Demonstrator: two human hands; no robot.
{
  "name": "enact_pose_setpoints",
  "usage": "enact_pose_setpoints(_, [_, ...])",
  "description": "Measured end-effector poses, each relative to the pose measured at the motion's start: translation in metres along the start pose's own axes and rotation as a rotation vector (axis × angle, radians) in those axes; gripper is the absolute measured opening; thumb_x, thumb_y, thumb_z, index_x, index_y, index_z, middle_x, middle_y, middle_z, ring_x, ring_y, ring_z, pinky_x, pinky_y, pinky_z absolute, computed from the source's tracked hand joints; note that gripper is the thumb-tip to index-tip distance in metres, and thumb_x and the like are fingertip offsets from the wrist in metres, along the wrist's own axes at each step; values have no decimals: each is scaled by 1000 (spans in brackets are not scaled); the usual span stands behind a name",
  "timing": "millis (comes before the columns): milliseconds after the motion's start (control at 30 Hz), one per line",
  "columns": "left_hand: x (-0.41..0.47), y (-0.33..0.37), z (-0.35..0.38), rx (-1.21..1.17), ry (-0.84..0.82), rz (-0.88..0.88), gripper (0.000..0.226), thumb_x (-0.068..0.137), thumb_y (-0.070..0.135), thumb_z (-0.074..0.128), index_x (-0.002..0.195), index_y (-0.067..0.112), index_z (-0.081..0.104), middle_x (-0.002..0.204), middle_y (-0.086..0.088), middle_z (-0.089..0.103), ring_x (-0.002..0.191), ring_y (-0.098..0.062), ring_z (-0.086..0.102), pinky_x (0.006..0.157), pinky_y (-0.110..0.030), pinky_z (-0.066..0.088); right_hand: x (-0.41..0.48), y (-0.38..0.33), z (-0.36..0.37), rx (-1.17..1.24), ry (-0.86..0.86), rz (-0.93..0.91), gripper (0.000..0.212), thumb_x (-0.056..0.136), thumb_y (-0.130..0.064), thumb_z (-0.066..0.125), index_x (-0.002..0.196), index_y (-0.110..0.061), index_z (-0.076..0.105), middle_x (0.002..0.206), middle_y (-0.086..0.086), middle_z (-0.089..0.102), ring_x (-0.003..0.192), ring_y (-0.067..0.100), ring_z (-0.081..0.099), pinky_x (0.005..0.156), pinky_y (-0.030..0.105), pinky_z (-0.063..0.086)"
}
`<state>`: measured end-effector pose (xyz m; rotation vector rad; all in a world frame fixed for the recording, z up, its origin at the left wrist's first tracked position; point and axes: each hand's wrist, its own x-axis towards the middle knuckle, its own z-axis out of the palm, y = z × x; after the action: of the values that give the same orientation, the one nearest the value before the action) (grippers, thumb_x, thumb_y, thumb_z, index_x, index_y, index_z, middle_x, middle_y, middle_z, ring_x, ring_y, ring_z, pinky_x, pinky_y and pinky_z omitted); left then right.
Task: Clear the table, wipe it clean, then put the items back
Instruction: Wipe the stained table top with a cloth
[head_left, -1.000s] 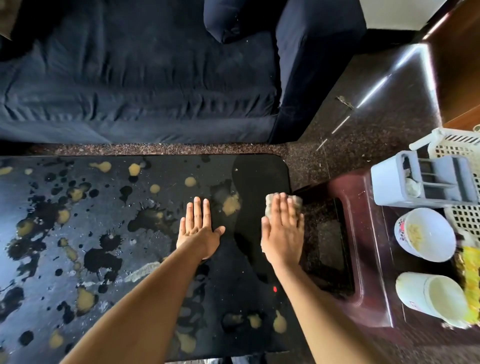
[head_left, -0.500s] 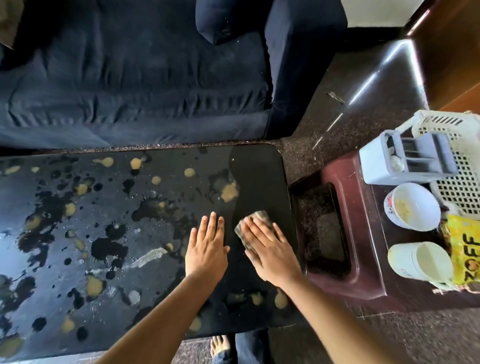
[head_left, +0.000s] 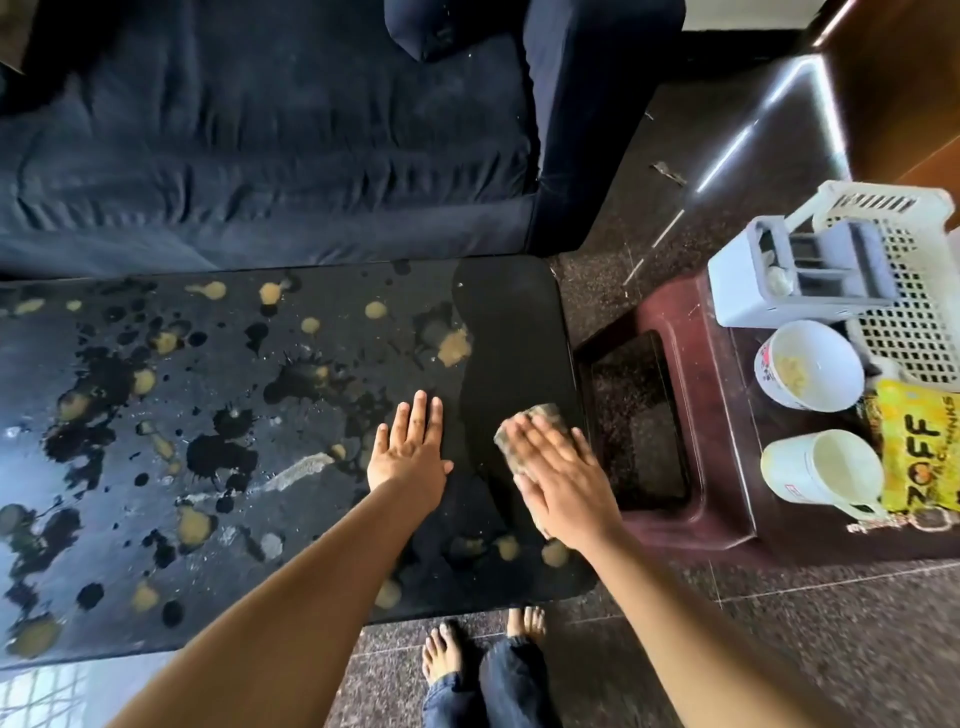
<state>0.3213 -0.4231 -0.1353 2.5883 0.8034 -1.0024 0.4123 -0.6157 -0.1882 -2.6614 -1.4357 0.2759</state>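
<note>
Cloth (head_left: 537, 418), likely soft and limp, lies pressed under flat-fingered right grip (head_left: 566, 488); left grip (head_left: 410, 457) rests flat, empty, on spattered bench (head_left: 509, 338); best pressed mid-cloth.

A crumpled cloth (head_left: 540, 417) lies on the clean right end of the black, yellow-splattered table (head_left: 509, 338).

right hand (head_left: 566, 478) showing blurred, hiding most of sponge (head_left: 540, 415) at table (head_left: 509, 322) right end | table's left end running past frame edge
</note>
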Motion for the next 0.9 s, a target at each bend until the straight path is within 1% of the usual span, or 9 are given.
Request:
enact_pose_setpoints(67, [2,1,-1,12,-26,-10,75,101,38,32,145,17,-26,153,-1,-32,144,-21,-20,118,-41,-3,17,-13,-1,77,54,320,58,93,-41,31,149,-25,26,155,-8,24,143,10,20,112,48,28])
enact_pose_setpoints(133, [3,3,-2,22,-49,-17,75,101,38,32,144,17,-27,152,-1,-34,144,-21,-21,117,-42,-4,33,-36,0,125,107,482,59,93,-42,27,149,-22,26,155,-4,26,143,14,23,110,47,27])
enact_pose_setpoints(200, [4,3,-1,32,-50,-27,76,101,38,32,144,17,-27,152,-1,-34,144,-21,-21,117,-42,-4,29,-43,2,105,96,379,60,94,-42,28,150,-22,26,155,-3,26,143,15,23,111,47,27])
enact_pose_setpoints(333, [2,3,-2,26,-56,-34,76,101,38,33,145,17,-26,152,-1,-33,144,-21,-21,118,-42,-4,3,4,-2,-21,-26,-267,58,94,-41,35,149,-28,25,156,-10,23,144,8,18,112,45,28])
enact_pose_setpoints(400, [2,4,-2,31,-60,-42,76,101,37,33,145,18,-26,152,0,-33,144,-20,-21,118,-42,-4,5,18,-3,-23,-2,-206,58,93,-40,36,149,-28,26,155,-11,24,143,7,21,110,46,31])
enact_pose_setpoints(533, [3,4,-3,21,-68,-42,75,101,37,32,145,18,-26,152,0,-33,143,-20,-21,117,-42,-4,25,-23,-3,118,109,278,57,93,-40,32,148,-25,31,154,-7,30,142,12,26,111,46,27])
enact_pose_setpoints(600, [2,3,-1,18,-59,-39,75,101,37,32,145,19,-26,153,1,-32,144,-19,-21,117,-42,-3,12,-33,3,121,81,177,57,93,-41,34,148,-25,30,154,-7,29,143,12,24,111,46,27])
enact_pose_setpoints(733, [3,2,-2,5,-56,-33,75,101,37,33,146,20,-25,153,1,-32,144,-19,-20,117,-42,-3,-19,9,1,-7,-42,-274,58,95,-42,33,150,-28,22,155,-10,22,144,8,17,111,45,27])
enact_pose_setpoints(900, [4,1,2,-23,-56,-37,75,101,36,33,146,20,-25,153,1,-32,144,-19,-21,118,-42,-2,-7,-29,4,123,60,275,58,94,-41,32,149,-24,26,155,-6,26,143,12,23,111,46,26])
